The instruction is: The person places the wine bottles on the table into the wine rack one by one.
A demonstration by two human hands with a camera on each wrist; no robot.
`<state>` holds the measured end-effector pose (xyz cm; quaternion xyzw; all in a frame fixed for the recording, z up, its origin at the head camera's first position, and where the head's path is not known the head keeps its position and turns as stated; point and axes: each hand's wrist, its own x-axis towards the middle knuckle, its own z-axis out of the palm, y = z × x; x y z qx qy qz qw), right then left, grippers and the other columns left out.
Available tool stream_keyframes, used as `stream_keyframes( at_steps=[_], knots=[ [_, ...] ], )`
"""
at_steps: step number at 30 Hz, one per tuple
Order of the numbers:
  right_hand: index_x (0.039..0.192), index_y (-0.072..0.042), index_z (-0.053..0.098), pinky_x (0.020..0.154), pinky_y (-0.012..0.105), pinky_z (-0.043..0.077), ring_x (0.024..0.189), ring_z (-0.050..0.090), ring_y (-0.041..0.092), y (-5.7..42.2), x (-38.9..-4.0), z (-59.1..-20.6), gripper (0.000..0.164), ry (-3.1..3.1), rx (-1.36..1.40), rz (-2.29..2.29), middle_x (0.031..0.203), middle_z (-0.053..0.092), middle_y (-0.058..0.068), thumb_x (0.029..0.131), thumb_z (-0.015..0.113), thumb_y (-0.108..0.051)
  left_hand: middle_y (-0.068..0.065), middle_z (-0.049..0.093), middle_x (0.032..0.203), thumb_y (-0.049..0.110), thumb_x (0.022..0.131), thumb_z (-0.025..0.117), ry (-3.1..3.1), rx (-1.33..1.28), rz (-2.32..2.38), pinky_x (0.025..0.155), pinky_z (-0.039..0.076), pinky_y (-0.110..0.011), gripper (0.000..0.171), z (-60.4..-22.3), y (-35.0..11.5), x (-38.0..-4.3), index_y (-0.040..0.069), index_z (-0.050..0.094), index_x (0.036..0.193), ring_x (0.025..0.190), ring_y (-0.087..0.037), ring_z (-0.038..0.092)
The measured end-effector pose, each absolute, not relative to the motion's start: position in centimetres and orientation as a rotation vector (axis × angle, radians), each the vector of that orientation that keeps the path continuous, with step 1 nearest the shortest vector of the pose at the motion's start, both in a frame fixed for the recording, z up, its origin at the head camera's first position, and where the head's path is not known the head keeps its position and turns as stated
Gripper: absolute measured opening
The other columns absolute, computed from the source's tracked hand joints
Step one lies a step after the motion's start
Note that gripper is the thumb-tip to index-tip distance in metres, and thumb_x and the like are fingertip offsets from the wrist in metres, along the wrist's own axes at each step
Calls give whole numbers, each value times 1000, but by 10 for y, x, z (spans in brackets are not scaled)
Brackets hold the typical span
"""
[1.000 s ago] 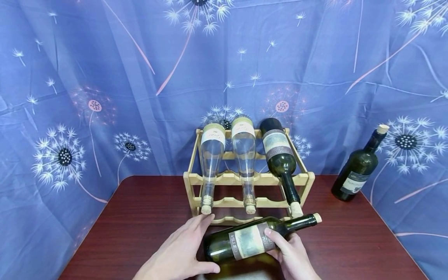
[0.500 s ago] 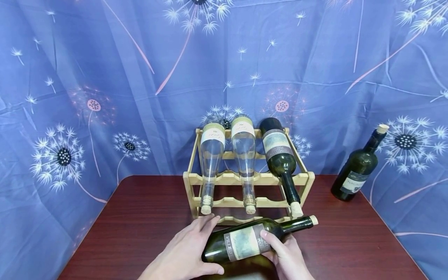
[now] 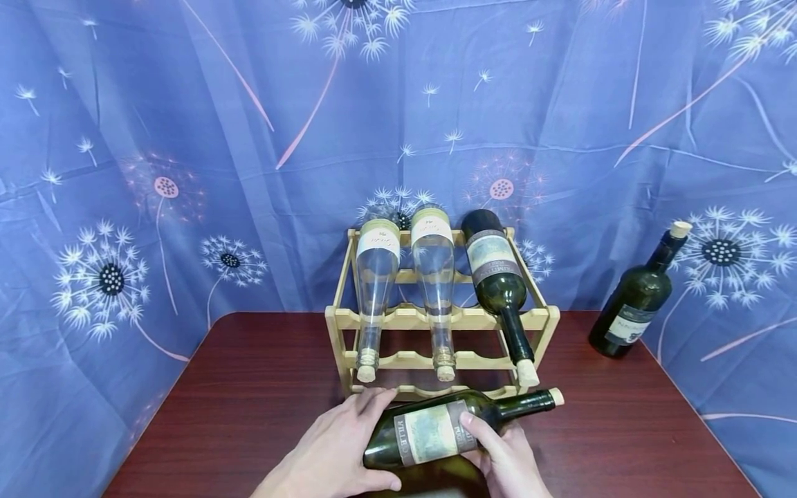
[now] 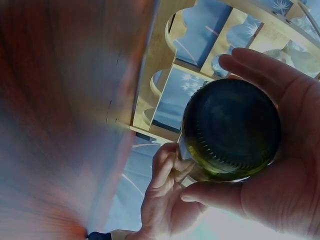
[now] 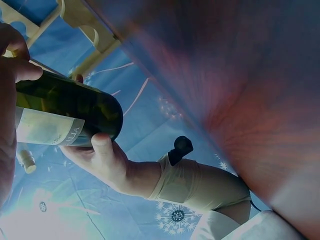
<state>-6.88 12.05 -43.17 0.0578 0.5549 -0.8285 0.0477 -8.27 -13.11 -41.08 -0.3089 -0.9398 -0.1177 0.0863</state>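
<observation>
A dark green wine bottle (image 3: 429, 434) with a pale label and a cork lies nearly level in front of the rack, neck to the right. My right hand (image 3: 507, 453) grips it near the shoulder, thumb across the label's edge. Around the base is my left hand (image 3: 336, 443), thumb below and fingers on the far side. In the left wrist view the round bottle base (image 4: 232, 130) sits between that thumb and fingers. The wooden wine rack (image 3: 411, 318) holds two clear bottles, a left one (image 3: 376, 290) and a middle one (image 3: 434, 283), plus a dark bottle (image 3: 498, 277) at right.
Another corked dark bottle (image 3: 631, 304) stands upright at the right rear of the reddish-brown table (image 3: 249, 373). A blue dandelion-print cloth (image 3: 249, 173) hangs behind the table. The racked bottles' necks point toward me, just beyond the held bottle.
The held bottle has shifted slightly left and toward me, with my right hand moving along. My left hand has come a little right, farther around the base. The racked bottles stayed put.
</observation>
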Motion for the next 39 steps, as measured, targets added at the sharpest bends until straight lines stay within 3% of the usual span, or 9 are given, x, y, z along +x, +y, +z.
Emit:
stream_keyframes(
  at_steps=[17,29,39],
  knots=[
    [115,-8,61,83,42,52,96,64,19,119,-65,-432,27,1574,181,-2534,104,69,4,88,65,-6,7,52,126,61,62,80,-2745,-952,-388,80,51,-37,103,-412,-127,-82,24,34,146,100,-14,60],
    [123,-2,53,85,43,51,98,64,20,120,-67,-433,36,1565,175,-2497,109,66,7,89,65,-8,9,56,114,56,62,82,-2705,-996,-384,78,51,-34,89,-413,-127,-83,20,46,135,95,-9,58],
    [134,4,33,87,47,50,100,63,19,120,-67,-432,56,1540,217,-2482,114,61,8,89,64,-9,7,57,112,56,63,81,-2648,-1020,-368,76,51,-34,87,-413,-133,-85,21,47,135,93,-12,59]
  ],
)
